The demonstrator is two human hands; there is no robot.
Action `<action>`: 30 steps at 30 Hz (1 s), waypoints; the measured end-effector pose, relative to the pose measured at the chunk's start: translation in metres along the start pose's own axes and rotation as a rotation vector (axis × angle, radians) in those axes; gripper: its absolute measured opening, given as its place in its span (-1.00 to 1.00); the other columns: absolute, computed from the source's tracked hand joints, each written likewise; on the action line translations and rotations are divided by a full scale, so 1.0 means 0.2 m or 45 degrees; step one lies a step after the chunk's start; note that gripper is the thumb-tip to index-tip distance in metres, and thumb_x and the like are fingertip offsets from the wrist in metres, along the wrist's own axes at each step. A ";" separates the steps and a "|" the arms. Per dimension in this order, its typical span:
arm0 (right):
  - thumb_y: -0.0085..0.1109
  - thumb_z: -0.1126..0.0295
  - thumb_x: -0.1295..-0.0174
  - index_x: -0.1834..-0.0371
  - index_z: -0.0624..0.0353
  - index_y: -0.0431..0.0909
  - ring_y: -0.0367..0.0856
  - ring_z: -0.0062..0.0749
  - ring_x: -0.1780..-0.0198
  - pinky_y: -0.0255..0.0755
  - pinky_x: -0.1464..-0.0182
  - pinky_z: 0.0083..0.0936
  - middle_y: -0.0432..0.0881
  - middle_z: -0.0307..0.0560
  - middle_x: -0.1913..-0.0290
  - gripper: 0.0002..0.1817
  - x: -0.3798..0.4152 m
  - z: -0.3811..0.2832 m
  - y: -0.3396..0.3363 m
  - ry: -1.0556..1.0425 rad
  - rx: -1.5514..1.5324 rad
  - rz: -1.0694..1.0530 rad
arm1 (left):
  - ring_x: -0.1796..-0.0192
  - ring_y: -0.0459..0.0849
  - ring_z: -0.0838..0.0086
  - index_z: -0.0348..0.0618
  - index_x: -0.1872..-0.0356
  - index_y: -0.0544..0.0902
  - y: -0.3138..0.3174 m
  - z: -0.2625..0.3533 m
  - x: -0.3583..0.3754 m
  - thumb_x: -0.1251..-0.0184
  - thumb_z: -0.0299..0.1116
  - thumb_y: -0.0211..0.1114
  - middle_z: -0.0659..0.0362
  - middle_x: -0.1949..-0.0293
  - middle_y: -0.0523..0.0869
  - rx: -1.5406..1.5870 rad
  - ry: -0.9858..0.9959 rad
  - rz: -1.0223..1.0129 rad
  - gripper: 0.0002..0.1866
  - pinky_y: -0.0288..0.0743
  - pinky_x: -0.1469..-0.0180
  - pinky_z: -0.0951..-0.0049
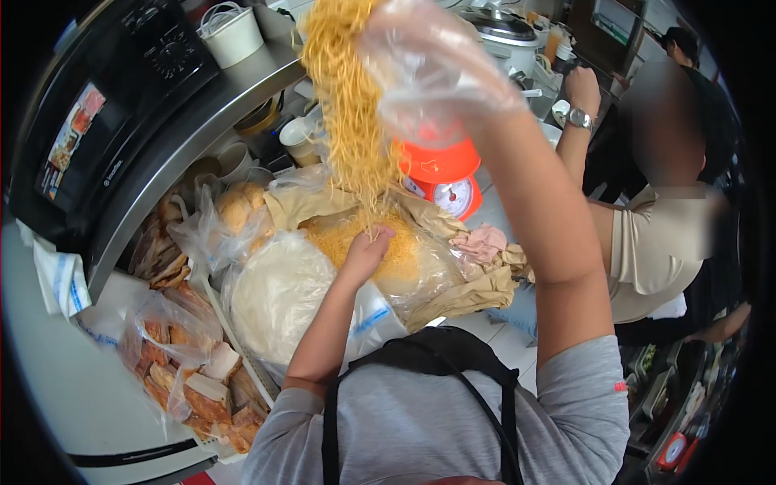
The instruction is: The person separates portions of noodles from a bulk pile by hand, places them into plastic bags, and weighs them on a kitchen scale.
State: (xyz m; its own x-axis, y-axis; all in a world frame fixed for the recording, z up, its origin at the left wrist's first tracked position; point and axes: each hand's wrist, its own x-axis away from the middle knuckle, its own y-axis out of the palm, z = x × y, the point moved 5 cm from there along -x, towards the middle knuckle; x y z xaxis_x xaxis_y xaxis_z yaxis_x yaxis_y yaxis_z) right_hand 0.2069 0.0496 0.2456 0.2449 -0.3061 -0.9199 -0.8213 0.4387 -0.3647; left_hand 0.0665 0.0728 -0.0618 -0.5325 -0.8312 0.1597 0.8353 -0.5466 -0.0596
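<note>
A long bunch of yellow noodles (343,105) hangs from my right hand (436,69), which is raised high in a clear plastic bag or glove and closed on them. Below, my bare left hand (370,252) has its fingers drawn together at the lower ends of the strands. Under it lies a plastic-lined brown paper wrapping (465,299) with more yellow noodles (396,263) inside. Just left of that is a clear bag of pale, whitish food (279,295). An orange scale (440,166) with a round dial stands behind the noodles, partly hidden by the plastic.
Bags of brown meat pieces (206,388) lie at the lower left. A black microwave (121,89) and a white container (232,36) stand on a steel shelf (190,121). One person (659,234) is close on the right, another farther back. A cooker (501,32) stands behind.
</note>
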 end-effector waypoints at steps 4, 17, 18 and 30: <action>0.20 0.20 0.30 0.40 0.14 0.50 0.46 -0.22 0.30 0.39 0.26 -0.43 0.50 -0.05 0.38 -0.64 -0.07 0.09 -0.14 0.049 0.107 0.116 | 0.55 0.35 0.64 -0.19 0.35 0.50 -0.10 -0.33 -0.03 -0.17 -0.44 -0.05 0.29 0.59 0.44 -0.073 -0.062 0.163 -0.85 0.25 0.48 0.60; 0.17 0.31 0.24 0.32 0.06 0.49 0.48 -0.32 0.40 0.40 0.35 -0.49 0.50 -0.11 0.39 -0.68 0.33 0.73 -0.08 0.485 0.124 -0.202 | 0.61 0.34 0.64 -0.15 0.31 0.49 -0.12 -0.45 0.01 0.04 -0.61 -0.14 0.23 0.60 0.47 0.039 -0.289 0.257 -0.71 0.19 0.58 0.63; 0.19 0.32 0.27 0.33 0.04 0.50 0.49 -0.27 0.40 0.40 0.35 -0.46 0.52 -0.08 0.38 -0.68 0.38 0.67 -0.05 0.402 0.291 -0.311 | 0.62 0.34 0.63 -0.15 0.30 0.49 -0.13 -0.46 0.01 0.04 -0.61 -0.14 0.23 0.62 0.46 -0.004 -0.320 0.249 -0.71 0.18 0.59 0.63; 0.14 0.41 0.30 0.33 0.19 0.47 0.54 -0.26 0.40 0.40 0.38 -0.46 0.56 0.00 0.41 -0.66 0.85 0.82 0.20 1.022 0.460 -1.024 | 0.68 0.26 0.69 -0.07 0.39 0.47 -0.09 -0.39 0.03 -0.15 -0.50 -0.08 0.30 0.69 0.38 0.059 -0.418 0.252 -0.87 0.06 0.68 0.68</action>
State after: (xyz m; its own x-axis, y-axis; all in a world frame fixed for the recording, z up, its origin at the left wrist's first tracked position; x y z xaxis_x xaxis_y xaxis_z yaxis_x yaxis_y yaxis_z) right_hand 0.3002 0.1527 0.0512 0.1255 -0.9868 -0.1028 -0.3553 0.0521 -0.9333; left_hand 0.0367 0.0698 -0.1367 -0.2944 -0.8394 0.4569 0.9269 -0.3672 -0.0773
